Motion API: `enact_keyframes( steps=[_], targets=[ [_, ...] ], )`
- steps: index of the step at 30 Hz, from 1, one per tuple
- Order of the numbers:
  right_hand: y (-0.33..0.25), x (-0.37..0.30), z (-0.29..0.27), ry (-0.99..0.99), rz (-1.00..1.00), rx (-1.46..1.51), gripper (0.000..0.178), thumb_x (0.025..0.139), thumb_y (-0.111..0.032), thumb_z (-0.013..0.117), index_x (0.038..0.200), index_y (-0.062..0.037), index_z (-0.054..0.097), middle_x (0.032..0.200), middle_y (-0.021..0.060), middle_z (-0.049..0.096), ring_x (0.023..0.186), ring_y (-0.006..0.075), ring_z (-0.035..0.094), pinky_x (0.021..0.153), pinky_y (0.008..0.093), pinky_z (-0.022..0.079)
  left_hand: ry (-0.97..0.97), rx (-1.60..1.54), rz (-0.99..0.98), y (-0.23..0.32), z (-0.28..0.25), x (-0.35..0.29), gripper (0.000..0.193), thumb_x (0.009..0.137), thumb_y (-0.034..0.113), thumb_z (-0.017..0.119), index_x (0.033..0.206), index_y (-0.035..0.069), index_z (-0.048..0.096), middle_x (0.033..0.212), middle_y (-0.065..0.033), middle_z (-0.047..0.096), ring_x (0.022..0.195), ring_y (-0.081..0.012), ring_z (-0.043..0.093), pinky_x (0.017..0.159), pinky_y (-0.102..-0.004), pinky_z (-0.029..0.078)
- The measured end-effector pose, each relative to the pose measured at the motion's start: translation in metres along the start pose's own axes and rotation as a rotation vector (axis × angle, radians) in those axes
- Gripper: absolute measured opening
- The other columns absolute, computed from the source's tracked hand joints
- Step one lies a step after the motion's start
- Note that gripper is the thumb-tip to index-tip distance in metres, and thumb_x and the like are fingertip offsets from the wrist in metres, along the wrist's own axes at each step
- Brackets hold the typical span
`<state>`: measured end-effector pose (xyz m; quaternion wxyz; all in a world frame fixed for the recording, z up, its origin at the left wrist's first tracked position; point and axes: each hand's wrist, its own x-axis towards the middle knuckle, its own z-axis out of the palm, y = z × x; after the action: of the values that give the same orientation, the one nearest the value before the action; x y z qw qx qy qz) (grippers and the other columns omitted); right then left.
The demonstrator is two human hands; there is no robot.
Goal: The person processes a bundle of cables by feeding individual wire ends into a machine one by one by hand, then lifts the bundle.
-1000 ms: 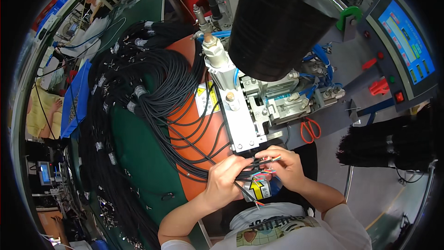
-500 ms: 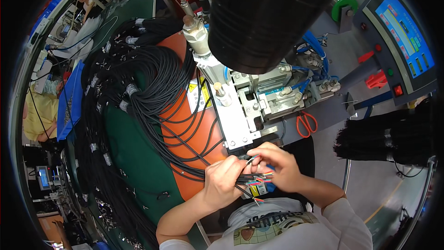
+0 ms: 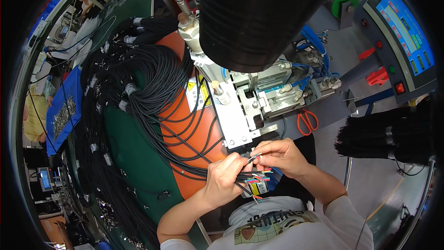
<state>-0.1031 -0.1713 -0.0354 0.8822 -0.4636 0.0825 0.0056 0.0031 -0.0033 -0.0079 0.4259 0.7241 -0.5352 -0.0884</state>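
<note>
Several black cables (image 3: 196, 172) run from a large coil on the left into my left hand (image 3: 224, 178), whose fingers are closed round them near their ends. Short red, green, white and yellow wires (image 3: 263, 179) stick out of the stripped ends, fanned just past that hand. One cable end points up from the left fingertips, and my right hand (image 3: 284, 158) pinches its thin coloured wires between thumb and forefinger. Both hands are just in front of the metal press machine (image 3: 240, 134). Some of the wire ends are hidden behind the fingers.
Orange-handled scissors (image 3: 307, 122) lie right of the machine. A black cylinder (image 3: 263, 18) hangs over it. A control screen (image 3: 407, 34) stands at the far right, above a hanging black cable bundle (image 3: 370, 136). At left, a blue tray (image 3: 64, 111) holds small metal parts beside another person.
My right fingers have shifted slightly along the raised cable end, the thumb now straighter. My left hand stays nearly in place. The blue tray at left has tilted, showing more of its contents.
</note>
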Motion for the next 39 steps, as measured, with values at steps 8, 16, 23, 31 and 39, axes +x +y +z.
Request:
enact_keyframes(
  steps=[8, 16, 23, 31, 39],
  targets=[
    [-0.009, 0.003, -0.009, -0.056, 0.024, -0.085, 0.014, 0.086, 0.006, 0.06, 0.097, 0.0073, 0.068, 0.092, 0.015, 0.065, 0.062, 0.0133, 0.063, 0.048, 0.0193, 0.044, -0.204, -0.131, 0.012, -0.009, -0.01, 0.002, 0.04, 0.055, -0.005, 0.069, 0.093, 0.001, 0.056, 0.077, -0.0097, 0.051, 0.063, -0.0289, 0.058, 0.052, -0.0372, 0.046],
    [-0.012, 0.004, -0.015, -0.114, -0.021, -0.183, 0.013, 0.084, 0.006, 0.062, 0.096, 0.0057, 0.069, 0.092, 0.0128, 0.067, 0.059, 0.0108, 0.062, 0.048, 0.0188, 0.044, -0.295, -0.114, -0.009, -0.005, -0.015, 0.006, 0.035, 0.057, -0.002, 0.068, 0.089, 0.002, 0.056, 0.075, -0.0094, 0.05, 0.06, -0.0299, 0.057, 0.052, -0.0388, 0.045],
    [-0.004, 0.003, 0.009, 0.155, -0.568, -1.292, 0.008, 0.076, -0.006, 0.067, 0.077, -0.0026, 0.06, 0.073, 0.0056, 0.057, 0.048, 0.016, 0.055, 0.044, 0.0286, 0.043, -0.096, 0.476, 0.14, 0.008, 0.004, -0.008, 0.033, 0.064, 0.007, 0.069, 0.095, 0.001, 0.062, 0.075, -0.0064, 0.054, 0.056, -0.0213, 0.054, 0.052, -0.0319, 0.043],
    [0.001, 0.003, 0.007, 0.207, -0.534, -1.384, 0.007, 0.08, -0.009, 0.062, 0.079, -0.0035, 0.059, 0.075, 0.0074, 0.055, 0.052, 0.0245, 0.057, 0.047, 0.0354, 0.046, -0.122, 0.355, 0.048, 0.007, -0.004, -0.003, 0.059, 0.054, 0.006, 0.068, 0.112, -0.002, 0.061, 0.092, -0.0108, 0.057, 0.071, -0.0265, 0.057, 0.06, -0.0378, 0.046],
    [-0.002, 0.003, 0.006, 0.203, -0.556, -1.391, 0.009, 0.078, -0.007, 0.065, 0.085, -0.0012, 0.062, 0.077, 0.0084, 0.058, 0.055, 0.0248, 0.059, 0.048, 0.0341, 0.047, -0.264, 0.44, 0.16, 0.009, -0.011, 0.006, 0.041, 0.075, 0.007, 0.058, 0.115, -0.005, 0.059, 0.082, -0.0065, 0.047, 0.074, -0.0199, 0.052, 0.061, -0.031, 0.045]
  ],
)
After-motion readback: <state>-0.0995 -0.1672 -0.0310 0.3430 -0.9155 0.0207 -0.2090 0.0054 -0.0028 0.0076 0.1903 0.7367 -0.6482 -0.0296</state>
